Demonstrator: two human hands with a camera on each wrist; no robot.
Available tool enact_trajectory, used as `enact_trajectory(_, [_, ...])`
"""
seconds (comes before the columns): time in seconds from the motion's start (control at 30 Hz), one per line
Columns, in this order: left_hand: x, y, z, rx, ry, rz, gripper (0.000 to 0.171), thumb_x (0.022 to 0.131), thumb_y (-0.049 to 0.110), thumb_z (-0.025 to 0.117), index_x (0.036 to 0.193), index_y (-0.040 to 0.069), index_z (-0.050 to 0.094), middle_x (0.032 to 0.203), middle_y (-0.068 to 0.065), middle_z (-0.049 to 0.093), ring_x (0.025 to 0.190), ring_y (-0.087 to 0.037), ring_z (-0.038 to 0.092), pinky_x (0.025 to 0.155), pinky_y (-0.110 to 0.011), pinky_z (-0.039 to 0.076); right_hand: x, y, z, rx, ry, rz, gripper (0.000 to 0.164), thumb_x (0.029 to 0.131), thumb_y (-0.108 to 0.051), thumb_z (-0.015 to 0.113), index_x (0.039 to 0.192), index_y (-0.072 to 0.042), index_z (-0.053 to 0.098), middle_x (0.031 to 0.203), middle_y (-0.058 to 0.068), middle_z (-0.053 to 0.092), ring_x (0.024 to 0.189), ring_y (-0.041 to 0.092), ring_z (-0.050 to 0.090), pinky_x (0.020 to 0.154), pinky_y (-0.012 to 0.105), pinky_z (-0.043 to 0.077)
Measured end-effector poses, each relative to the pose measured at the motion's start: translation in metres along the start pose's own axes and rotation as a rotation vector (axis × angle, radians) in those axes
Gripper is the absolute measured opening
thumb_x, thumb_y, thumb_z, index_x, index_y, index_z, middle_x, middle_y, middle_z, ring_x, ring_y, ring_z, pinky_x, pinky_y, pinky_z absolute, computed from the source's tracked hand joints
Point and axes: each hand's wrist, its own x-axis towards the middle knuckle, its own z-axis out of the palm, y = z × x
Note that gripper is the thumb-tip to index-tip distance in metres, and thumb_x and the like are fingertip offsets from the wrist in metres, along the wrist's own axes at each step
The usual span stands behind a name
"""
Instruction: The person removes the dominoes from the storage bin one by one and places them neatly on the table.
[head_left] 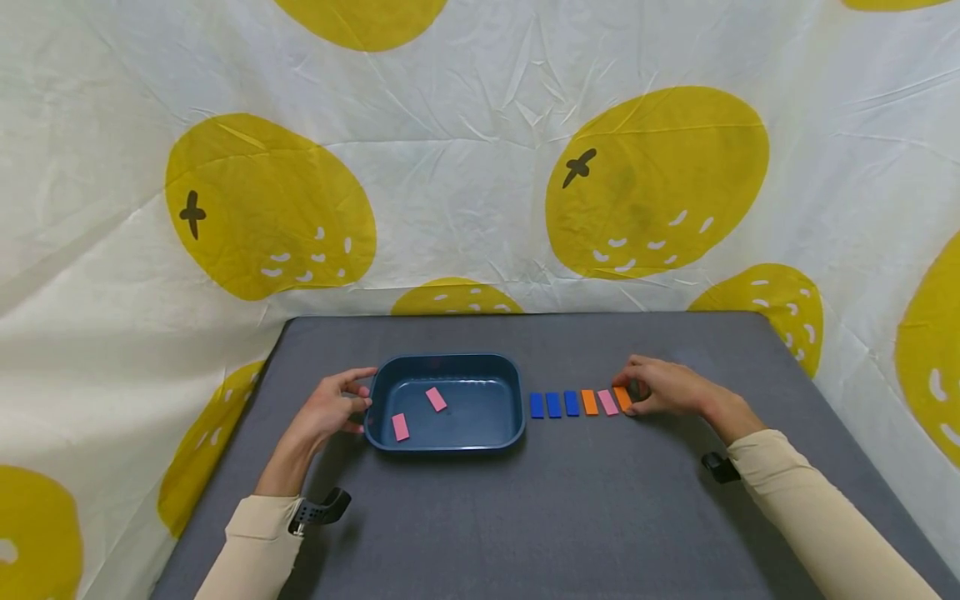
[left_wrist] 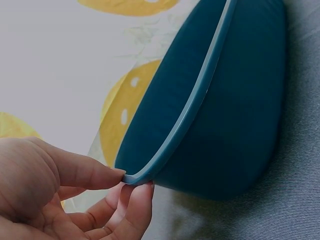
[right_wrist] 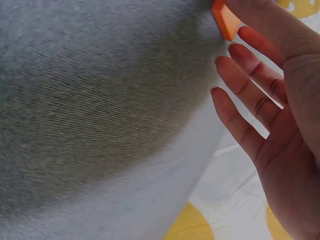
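Note:
A dark blue rectangular tray [head_left: 468, 421] sits left of the table's middle, with two pink blocks [head_left: 436, 399] lying apart on its floor. My left hand [head_left: 327, 407] pinches the tray's left rim; in the left wrist view the thumb is on one side of the lip and fingertips on the other. To the tray's right runs a row of small flat blocks: several blue ones [head_left: 553, 406], an orange one [head_left: 589, 402], a pink one [head_left: 607, 402]. At the row's right end, my right hand [head_left: 667, 387] pinches another orange block [head_left: 622, 399] between thumb and index finger, its other fingers loosely spread.
Dark grey cloth [head_left: 525, 525] covers the table. A white curtain [head_left: 465, 192] with yellow fruit prints hangs behind and along the sides. Each wrist wears a black band with a small camera [head_left: 328, 507].

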Motion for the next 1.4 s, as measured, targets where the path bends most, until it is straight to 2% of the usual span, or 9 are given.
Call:
enact_trajectory(0.2, [-0.002, 0.000, 0.001, -0.004, -0.005, 0.009, 0.054, 0.099, -0.003, 0.056, 0.151, 0.011, 0.048, 0.119, -0.022, 0.050, 0.091, -0.030, 0.059, 0.066, -0.038, 0.062, 0.000, -0.009, -0.010, -0.021, 0.028, -0.002, 0.045, 0.083, -0.031, 0.085, 0.121, -0.011, 0.072, 0.111, 0.001, 0.061, 0.087, 0.015, 0.057, 0.073, 0.028, 0.049])
enact_trajectory(0.37, [-0.003, 0.000, 0.001, -0.004, -0.003, 0.019, 0.055, 0.099, -0.003, 0.056, 0.152, 0.010, 0.047, 0.119, -0.022, 0.050, 0.091, -0.030, 0.059, 0.066, -0.039, 0.061, 0.005, -0.025, -0.019, -0.021, 0.065, -0.040, 0.040, 0.086, -0.023, 0.081, 0.122, -0.009, 0.071, 0.113, 0.003, 0.063, 0.089, 0.015, 0.059, 0.075, 0.031, 0.052])
enact_trajectory(0.47, [-0.004, 0.000, 0.001, -0.005, -0.004, 0.021, 0.055, 0.099, -0.002, 0.056, 0.152, 0.010, 0.047, 0.119, -0.022, 0.050, 0.092, -0.030, 0.058, 0.066, -0.039, 0.061, 0.009, -0.037, -0.022, -0.003, 0.077, -0.072, 0.037, 0.088, -0.025, 0.080, 0.122, -0.011, 0.072, 0.113, 0.000, 0.064, 0.091, 0.017, 0.062, 0.077, 0.033, 0.053])
enact_trajectory(0.6, [-0.004, -0.001, 0.001, -0.005, 0.001, 0.017, 0.054, 0.099, -0.003, 0.056, 0.151, 0.010, 0.047, 0.119, -0.022, 0.050, 0.091, -0.030, 0.059, 0.066, -0.039, 0.062, 0.017, -0.051, -0.026, 0.044, 0.060, -0.099, 0.035, 0.091, -0.028, 0.078, 0.123, -0.017, 0.070, 0.113, -0.005, 0.064, 0.094, 0.017, 0.062, 0.079, 0.032, 0.054])
enact_trajectory(0.83, [-0.002, 0.000, 0.001, 0.010, 0.003, 0.007, 0.055, 0.099, -0.003, 0.055, 0.152, 0.011, 0.047, 0.119, -0.021, 0.050, 0.091, -0.029, 0.059, 0.067, -0.038, 0.062, 0.035, -0.074, -0.037, 0.134, 0.018, -0.130, 0.037, 0.092, -0.028, 0.076, 0.128, -0.019, 0.067, 0.117, -0.007, 0.064, 0.102, 0.021, 0.064, 0.090, 0.046, 0.056])
enact_trajectory(1.0, [-0.002, 0.001, 0.001, 0.015, 0.006, 0.001, 0.055, 0.099, -0.004, 0.055, 0.151, 0.011, 0.048, 0.119, -0.022, 0.050, 0.091, -0.031, 0.058, 0.066, -0.038, 0.062, 0.049, -0.089, -0.042, 0.170, 0.014, -0.184, 0.036, 0.092, -0.029, 0.076, 0.126, -0.021, 0.067, 0.116, -0.008, 0.064, 0.103, 0.020, 0.065, 0.092, 0.044, 0.056])
enact_trajectory(1.23, [-0.001, 0.002, 0.001, 0.010, -0.001, -0.005, 0.055, 0.099, -0.004, 0.055, 0.152, 0.011, 0.047, 0.119, -0.022, 0.049, 0.094, -0.032, 0.058, 0.066, -0.038, 0.062, 0.069, -0.112, -0.047, 0.135, 0.007, -0.258, 0.035, 0.092, -0.027, 0.077, 0.125, -0.021, 0.068, 0.119, -0.009, 0.064, 0.101, 0.014, 0.065, 0.094, 0.042, 0.056])
enact_trajectory(1.4, [-0.001, 0.002, 0.001, 0.007, 0.003, -0.021, 0.056, 0.099, -0.004, 0.055, 0.151, 0.013, 0.048, 0.120, -0.021, 0.049, 0.094, -0.032, 0.058, 0.066, -0.038, 0.062, 0.084, -0.129, -0.049, 0.147, -0.024, -0.286, 0.035, 0.091, -0.024, 0.078, 0.125, -0.021, 0.068, 0.122, -0.003, 0.065, 0.103, 0.018, 0.065, 0.096, 0.043, 0.055])
